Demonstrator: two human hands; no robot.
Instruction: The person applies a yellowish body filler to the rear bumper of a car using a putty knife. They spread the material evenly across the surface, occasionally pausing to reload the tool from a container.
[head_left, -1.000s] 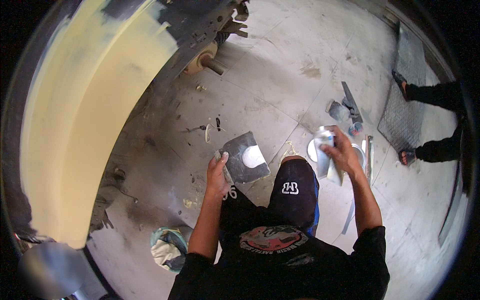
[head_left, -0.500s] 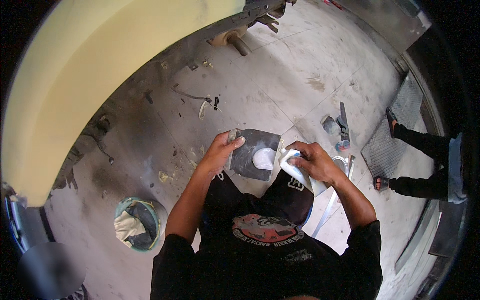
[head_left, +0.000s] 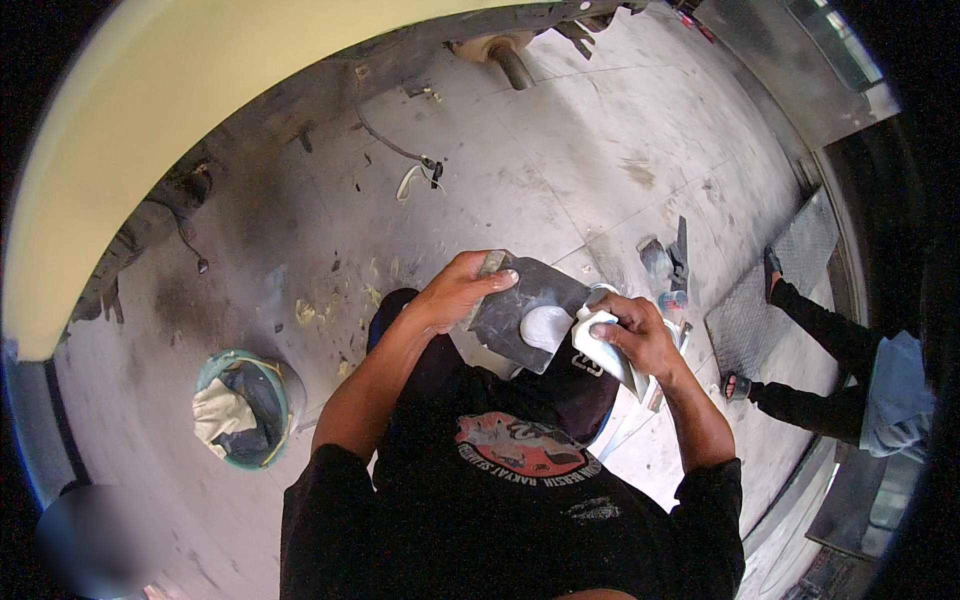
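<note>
My left hand (head_left: 463, 295) grips the left edge of a dark flat mixing board (head_left: 493, 326), thumb on top. A rounded mound of white paste (head_left: 545, 327) sits near the board's right side. The closed fingers of my right hand (head_left: 636, 333) hold a white, bent, flattened piece (head_left: 597, 350) with a bluish patch; its exact kind is unclear. That piece is right by the board's right edge, and I cannot tell whether they touch. Both hands are in front of my body, above my legs.
A greenish bucket (head_left: 250, 445) with a pale cloth stands at left. The pale yellow vehicle panel (head_left: 130, 150) curves across the upper left. Beyond my right hand lie a dark strip (head_left: 681, 250) and small containers. Another person's legs (head_left: 815, 405) are at right, by a textured mat (head_left: 770, 300).
The view has shifted, moving the bucket left and the yellow panel up in the picture. The board has tilted, its right side lower. Both hands keep their holds.
</note>
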